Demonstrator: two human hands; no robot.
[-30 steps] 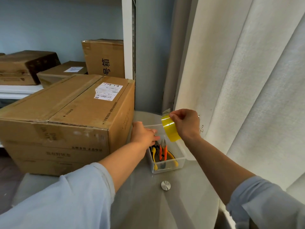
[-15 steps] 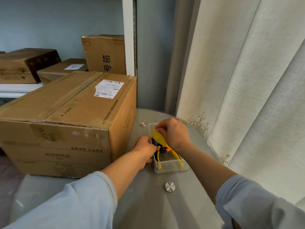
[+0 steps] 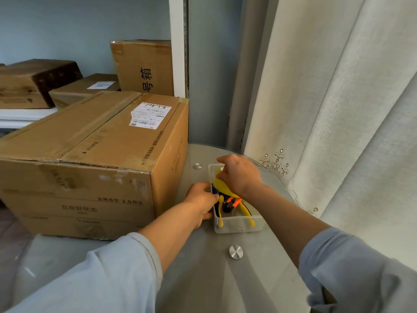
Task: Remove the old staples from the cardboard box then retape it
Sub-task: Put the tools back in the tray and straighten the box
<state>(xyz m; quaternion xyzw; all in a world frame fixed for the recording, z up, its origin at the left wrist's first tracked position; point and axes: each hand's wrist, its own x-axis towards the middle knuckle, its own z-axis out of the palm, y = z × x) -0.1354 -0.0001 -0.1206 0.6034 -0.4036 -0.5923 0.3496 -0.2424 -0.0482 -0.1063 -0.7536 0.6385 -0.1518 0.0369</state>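
The cardboard box (image 3: 94,159) stands on the tabletop (image 3: 203,267), just left of a clear plastic bin (image 3: 239,227) of tools. Its top flaps lie closed, but no staples can be made out on it and no fresh tape is seen, so the task is judged to be at its start, with tool choice still under way. The yellow tape roll (image 3: 220,185) is held low inside the bin by the right hand (image 3: 240,175), whose grip is curled around it. The bin's near left wall is grasped by the left hand (image 3: 200,199). Yellow-handled pliers (image 3: 225,208) lie in the bin. Compared with a second ago, the roll is no longer raised above the bin but has been lowered into it.
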